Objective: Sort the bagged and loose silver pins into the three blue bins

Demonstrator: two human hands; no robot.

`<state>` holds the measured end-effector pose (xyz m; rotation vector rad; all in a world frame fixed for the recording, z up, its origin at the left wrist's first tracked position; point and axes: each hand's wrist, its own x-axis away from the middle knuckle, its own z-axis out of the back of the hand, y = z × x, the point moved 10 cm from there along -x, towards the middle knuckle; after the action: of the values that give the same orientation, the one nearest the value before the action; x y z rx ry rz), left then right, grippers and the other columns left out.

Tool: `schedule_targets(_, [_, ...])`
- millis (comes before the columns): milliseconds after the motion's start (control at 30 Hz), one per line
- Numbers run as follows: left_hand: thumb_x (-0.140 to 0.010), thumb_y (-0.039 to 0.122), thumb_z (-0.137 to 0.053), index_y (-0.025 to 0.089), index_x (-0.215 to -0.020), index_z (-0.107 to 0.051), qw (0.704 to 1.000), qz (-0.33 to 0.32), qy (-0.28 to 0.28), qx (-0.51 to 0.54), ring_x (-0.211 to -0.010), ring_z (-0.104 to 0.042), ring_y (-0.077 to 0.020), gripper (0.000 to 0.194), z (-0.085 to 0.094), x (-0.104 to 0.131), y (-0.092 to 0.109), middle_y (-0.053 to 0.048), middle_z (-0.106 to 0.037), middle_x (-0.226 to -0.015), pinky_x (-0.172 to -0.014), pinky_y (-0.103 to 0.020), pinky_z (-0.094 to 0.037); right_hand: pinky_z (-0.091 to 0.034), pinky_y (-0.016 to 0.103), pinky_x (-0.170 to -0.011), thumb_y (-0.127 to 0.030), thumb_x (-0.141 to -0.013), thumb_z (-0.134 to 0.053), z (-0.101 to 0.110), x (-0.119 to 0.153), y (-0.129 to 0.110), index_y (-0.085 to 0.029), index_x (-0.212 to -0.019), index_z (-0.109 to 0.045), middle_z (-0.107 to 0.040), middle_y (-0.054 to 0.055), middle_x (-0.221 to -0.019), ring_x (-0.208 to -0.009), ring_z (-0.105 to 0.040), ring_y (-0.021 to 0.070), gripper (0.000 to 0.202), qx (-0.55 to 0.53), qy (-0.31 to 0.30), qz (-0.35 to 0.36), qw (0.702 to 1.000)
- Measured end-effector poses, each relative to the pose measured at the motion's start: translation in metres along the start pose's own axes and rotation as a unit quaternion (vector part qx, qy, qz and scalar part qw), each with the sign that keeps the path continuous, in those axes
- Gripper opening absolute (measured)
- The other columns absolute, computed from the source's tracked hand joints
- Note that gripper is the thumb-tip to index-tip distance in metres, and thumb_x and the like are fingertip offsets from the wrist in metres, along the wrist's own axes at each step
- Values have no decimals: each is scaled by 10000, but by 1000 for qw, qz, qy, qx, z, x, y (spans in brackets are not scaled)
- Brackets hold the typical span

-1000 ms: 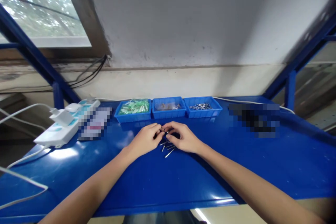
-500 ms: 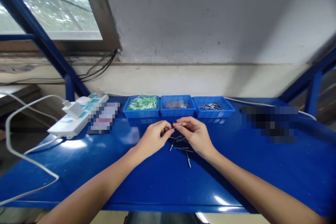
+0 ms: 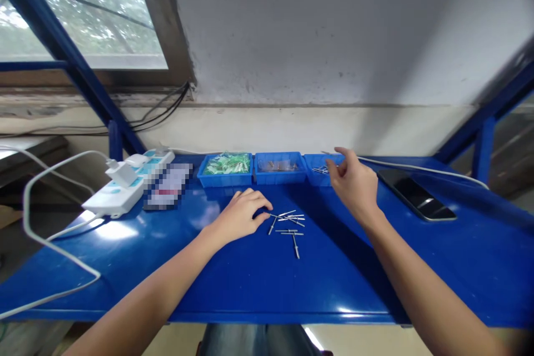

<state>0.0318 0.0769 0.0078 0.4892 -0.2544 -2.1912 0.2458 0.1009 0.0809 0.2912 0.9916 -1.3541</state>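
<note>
Several silver pop rivets (image 3: 292,218) lie in a loose pile on the blue table. My left hand (image 3: 242,216) rests beside them, thumb and index finger slightly apart at the end of one rivet's thin stem. Over the right-hand blue bin (image 3: 317,179), my right hand (image 3: 354,184) is raised with thumb and index finger apart. A thin metal piece (image 3: 328,152), apparently a rivet, shows at its index fingertip; whether it still touches the finger is unclear. More rivets (image 3: 320,169) lie in that bin, partly hidden by the hand.
The left blue bin (image 3: 225,180) holds green packets (image 3: 227,163); the middle bin (image 3: 280,178) has a clear bag of small brownish parts. A white power strip (image 3: 112,194) with cables and a blurred flat item (image 3: 169,186) sit left. A dark phone (image 3: 417,194) lies right.
My hands were together over the pile around a small thin piece. Since then my right hand has moved right and away to the right bin; my left hand has lowered to the rivets.
</note>
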Motion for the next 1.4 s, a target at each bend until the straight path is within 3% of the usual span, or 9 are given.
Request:
schedule_targets(100, [-884,232,-509,221,-834,-606,1000,17,-3,-3,-870,-545,-200,110,-1,-1,-7,-4,-643,-889,-787,-358,-377,-382,274,-548,-353,-855,-503,-21,6,8,-169,-1064,-607,-586,-2,-567,-533,-554,169,297,-44,-89,-23,995])
schedule_targets(233, [-905,208,-450,205,-853,-573,994,48,62,81,-826,-553,-180,134,13,-2,-14,-8,-637,-837,-761,-316,-403,-444,283,-635,-287,-873,-475,-42,37,-54,-185,-1044,-604,-619,34,-731,-670,-580,164,238,-188,-187,96,959])
schedule_targets(400, [-918,240,-429,198,-846,-567,981,62,95,159,-780,-573,-151,162,22,-1,-10,3,-613,-795,-733,-275,-419,-459,287,-688,-191,-873,-464,-36,61,-105,-188,-955,-605,-605,56,-833,-775,-561,166,163,-244,-194,198,929])
schedule_targets(600, [-921,383,-420,199,-837,-557,986,90,53,131,-745,-556,-158,245,16,2,-2,-4,-593,-769,-683,-278,-401,-430,284,-683,-237,-880,-460,-12,42,-91,-182,-820,-622,-593,47,-750,-727,-541,160,181,-134,-112,232,957])
schedule_targets(733, [-790,513,-583,219,-848,-565,997,44,-59,24,-858,-532,-214,300,3,9,12,-11,-586,-849,-787,-354,-358,-407,300,-659,-323,-875,-462,1,5,-20,-176,-843,-630,-612,67,-748,-745,-556,197,225,23,-10,74,997])
schedule_targets(833, [-806,433,-584,234,-882,-559,996,24,-88,-17,-911,-506,-222,215,-1,13,14,-10,-571,-915,-845,-390,-309,-407,318,-661,-359,-860,-492,-13,0,12,-161,-958,-622,-636,88,-802,-790,-569,233,256,58,-61,-7,996])
schedule_targets(900, [-849,321,-527,225,-862,-557,996,24,-79,-26,-900,-504,-208,101,-2,13,12,-10,-571,-908,-857,-390,-292,-417,320,-683,-354,-871,-484,-30,11,-1,-163,-970,-618,-634,76,-792,-780,-571,220,253,-3,-130,13,991])
schedule_targets(1100, [-861,186,-472,203,-798,-558,998,52,-27,-37,-847,-521,-198,107,3,8,-2,-9,-602,-839,-823,-380,-309,-427,317,-721,-282,-873,-511,-55,67,-99,-191,-943,-609,-620,54,-834,-813,-530,191,151,-166,-271,186,930])
schedule_targets(1400, [-911,267,-441,206,-875,-559,996,42,32,77,-858,-520,-189,138,25,4,10,-17,-609,-863,-778,-328,-395,-397,300,-697,-206,-900,-449,-43,63,-102,-185,-833,-557,-569,50,-792,-758,-473,172,129,-190,-252,227,921])
